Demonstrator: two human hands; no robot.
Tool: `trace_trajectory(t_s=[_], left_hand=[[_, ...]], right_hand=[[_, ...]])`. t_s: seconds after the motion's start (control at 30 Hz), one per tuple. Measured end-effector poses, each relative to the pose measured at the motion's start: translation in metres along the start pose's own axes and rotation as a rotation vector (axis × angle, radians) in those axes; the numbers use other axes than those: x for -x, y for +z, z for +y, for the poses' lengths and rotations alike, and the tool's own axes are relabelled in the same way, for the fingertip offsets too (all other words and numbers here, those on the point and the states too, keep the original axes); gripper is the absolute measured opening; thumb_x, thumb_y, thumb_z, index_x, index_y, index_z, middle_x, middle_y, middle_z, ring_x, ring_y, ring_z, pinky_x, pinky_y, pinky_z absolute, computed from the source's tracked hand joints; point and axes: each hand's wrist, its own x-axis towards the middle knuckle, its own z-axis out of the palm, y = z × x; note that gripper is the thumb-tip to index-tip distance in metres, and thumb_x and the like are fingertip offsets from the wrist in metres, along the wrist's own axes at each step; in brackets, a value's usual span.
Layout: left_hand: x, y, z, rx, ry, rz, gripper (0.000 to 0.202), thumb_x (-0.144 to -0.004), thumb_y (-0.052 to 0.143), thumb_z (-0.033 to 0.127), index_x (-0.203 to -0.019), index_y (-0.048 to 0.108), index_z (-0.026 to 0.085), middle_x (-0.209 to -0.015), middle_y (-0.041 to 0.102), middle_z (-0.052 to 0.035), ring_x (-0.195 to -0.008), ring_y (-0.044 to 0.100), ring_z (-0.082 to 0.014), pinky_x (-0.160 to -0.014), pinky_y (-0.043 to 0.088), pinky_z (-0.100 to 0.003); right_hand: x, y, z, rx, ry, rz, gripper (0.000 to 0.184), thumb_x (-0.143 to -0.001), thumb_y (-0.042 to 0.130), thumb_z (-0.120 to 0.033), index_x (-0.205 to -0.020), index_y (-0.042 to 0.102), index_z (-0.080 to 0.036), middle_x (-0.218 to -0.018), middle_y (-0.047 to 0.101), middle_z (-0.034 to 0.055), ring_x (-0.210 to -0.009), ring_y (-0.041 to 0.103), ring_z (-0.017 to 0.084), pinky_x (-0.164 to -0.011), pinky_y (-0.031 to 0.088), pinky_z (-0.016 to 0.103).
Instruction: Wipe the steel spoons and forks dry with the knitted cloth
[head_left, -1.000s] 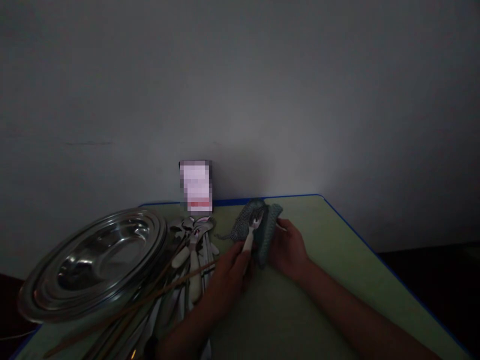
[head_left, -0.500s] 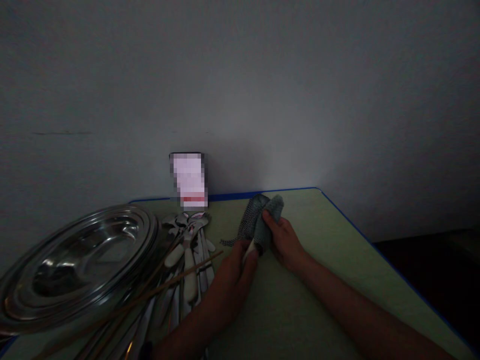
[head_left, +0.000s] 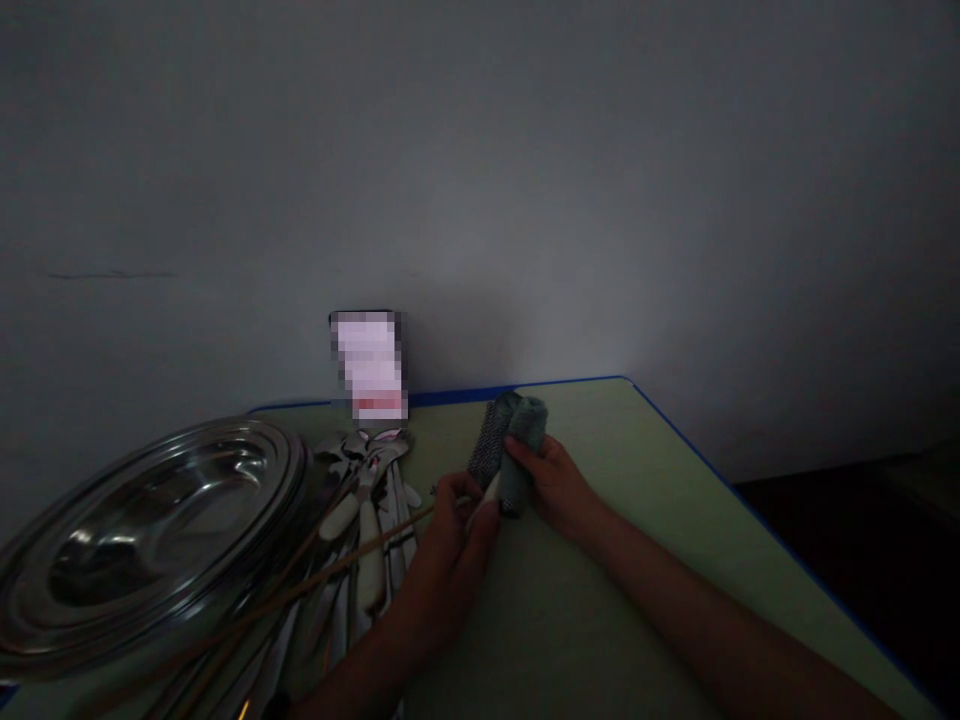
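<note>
My left hand (head_left: 457, 525) is closed round the white handle of a spoon (head_left: 489, 492), whose bowl is hidden inside a grey-green cloth (head_left: 506, 445). My right hand (head_left: 556, 485) grips that cloth, folded over the spoon's upper end, with the thumb pressing on it. Both hands meet near the far middle of a pale green table (head_left: 637, 560) with a blue edge.
A stack of shiny steel plates (head_left: 142, 535) sits at the left. Beside it lie several white-handled spoons (head_left: 367, 520) and thin wooden sticks (head_left: 300, 590). A blurred bright card (head_left: 369, 365) leans on the grey wall behind. The table's right edge drops into darkness.
The spoon's bowl, visible a second ago against the open cloth, is now wrapped inside it. My right hand has closed the cloth over the spoon. The view shifted slightly.
</note>
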Motion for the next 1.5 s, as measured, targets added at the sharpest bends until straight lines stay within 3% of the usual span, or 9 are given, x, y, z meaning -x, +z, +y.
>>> trace_trajectory(t_s=[0.1,0.3,0.47,0.53,0.73,1.0,1.23,1.37,1.5], left_hand=[[0.001,0.002,0.001,0.034,-0.017,0.01,0.016,-0.091,0.035,0.039,-0.092,0.032,0.023,-0.064,0.04,0.0077,-0.054,0.037,-0.0099,-0.049,0.032,-0.019],[0.0,0.002,0.003,0.135,-0.03,0.079,0.017,-0.09,0.035,0.04,-0.089,0.035,0.023,-0.061,0.039,0.0079,-0.052,0.035,-0.0094,-0.047,0.03,-0.018],[-0.003,0.001,0.0,0.119,-0.027,0.039,0.018,-0.091,0.036,0.041,-0.093,0.037,0.023,-0.061,0.039,0.0076,-0.052,0.035,-0.0097,-0.048,0.03,-0.018],[-0.003,0.001,0.0,0.115,-0.017,0.011,0.018,-0.091,0.034,0.04,-0.094,0.036,0.023,-0.061,0.038,0.0075,-0.053,0.034,-0.0098,-0.048,0.03,-0.019],[0.0,0.001,0.002,0.005,0.009,-0.04,0.017,-0.092,0.033,0.039,-0.095,0.035,0.022,-0.063,0.037,0.0071,-0.056,0.035,-0.011,-0.052,0.031,-0.021],[0.0,-0.001,0.0,-0.079,0.019,-0.074,0.016,-0.093,0.031,0.036,-0.093,0.038,0.022,-0.067,0.042,0.0051,-0.058,0.038,-0.0115,-0.054,0.033,-0.022],[0.0,0.001,0.005,0.251,-0.065,-0.078,0.019,-0.09,0.036,0.042,-0.089,0.039,0.023,-0.06,0.037,0.008,-0.049,0.032,-0.0081,-0.043,0.028,-0.016],[-0.004,0.0,0.007,0.361,-0.15,0.015,0.021,-0.084,0.043,0.045,-0.085,0.039,0.023,-0.056,0.037,0.0091,-0.043,0.029,-0.0067,-0.037,0.023,-0.014],[-0.005,0.0,0.004,0.412,-0.167,0.026,0.02,-0.084,0.045,0.043,-0.086,0.039,0.024,-0.055,0.036,0.0097,-0.042,0.028,-0.0062,-0.038,0.022,-0.013]], right_hand=[[-0.001,-0.004,-0.004,-0.007,0.06,-0.033,0.02,-0.067,0.07,-0.033,-0.073,0.062,-0.017,-0.065,0.065,-0.0014,-0.062,0.058,0.013,-0.065,0.043,0.027],[0.0,-0.009,-0.018,-0.043,0.242,-0.116,0.019,-0.051,0.066,-0.012,-0.069,0.063,-0.016,-0.061,0.065,-0.0011,-0.06,0.059,0.015,-0.065,0.045,0.029],[-0.002,-0.007,-0.017,-0.076,0.279,-0.113,0.016,-0.057,0.062,-0.029,-0.068,0.061,-0.017,-0.063,0.065,0.0012,-0.069,0.061,0.019,-0.068,0.046,0.033],[-0.002,-0.006,-0.016,-0.068,0.255,-0.099,0.02,-0.061,0.064,-0.033,-0.073,0.061,-0.017,-0.065,0.065,0.0011,-0.068,0.061,0.019,-0.068,0.045,0.033],[-0.001,-0.005,-0.009,0.033,0.122,-0.038,0.025,-0.057,0.077,-0.024,-0.076,0.061,-0.017,-0.066,0.064,-0.0021,-0.059,0.056,0.012,-0.062,0.043,0.027],[-0.006,-0.009,0.002,0.134,0.019,0.011,0.026,-0.066,0.071,-0.041,-0.069,0.063,-0.016,-0.059,0.059,-0.0037,-0.053,0.05,0.01,-0.055,0.038,0.025],[-0.006,-0.007,-0.001,0.072,0.109,0.0,0.028,-0.067,0.069,-0.043,-0.071,0.064,-0.016,-0.061,0.063,-0.001,-0.055,0.055,0.012,-0.058,0.042,0.026],[-0.002,-0.003,-0.01,0.03,0.185,-0.027,0.02,-0.058,0.074,-0.03,-0.067,0.063,-0.016,-0.059,0.064,-0.0013,-0.054,0.057,0.012,-0.059,0.044,0.027],[0.002,-0.003,-0.014,0.027,0.228,-0.037,0.017,-0.055,0.073,-0.02,-0.068,0.063,-0.015,-0.06,0.065,-0.0012,-0.055,0.058,0.013,-0.058,0.045,0.026]])
